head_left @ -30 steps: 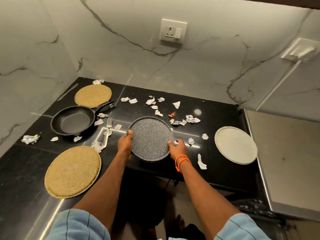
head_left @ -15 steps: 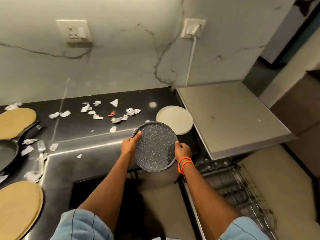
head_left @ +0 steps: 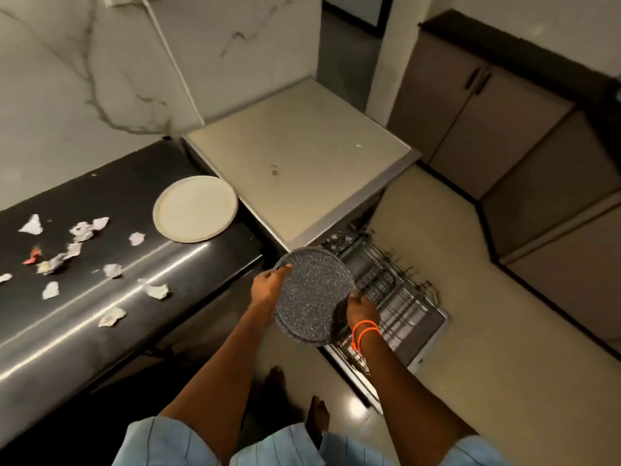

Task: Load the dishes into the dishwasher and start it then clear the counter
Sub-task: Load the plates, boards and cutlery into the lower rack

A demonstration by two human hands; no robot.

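Note:
I hold a dark speckled plate [head_left: 312, 294] in the air between the black counter [head_left: 100, 317] and the pulled-out dishwasher rack [head_left: 396, 297]. My left hand [head_left: 268, 285] grips its left rim with the thumb on top. My right hand [head_left: 362, 311], with orange bands at the wrist, grips the lower right rim. The plate is tilted and hangs over the rack's near left end. A cream plate [head_left: 195, 208] lies on the counter's right end, next to the dishwasher's grey top [head_left: 302, 156].
Several torn paper scraps [head_left: 80, 230] litter the counter left of the cream plate. The open dishwasher door [head_left: 433, 334] juts over the beige floor. Brown cabinets [head_left: 504, 136] line the right side. My bare feet [head_left: 295, 395] stand by the counter base.
The speckled plate has left the counter and moved right, over the dishwasher rack. My view has swung right, so the pan and mats have gone out of sight.

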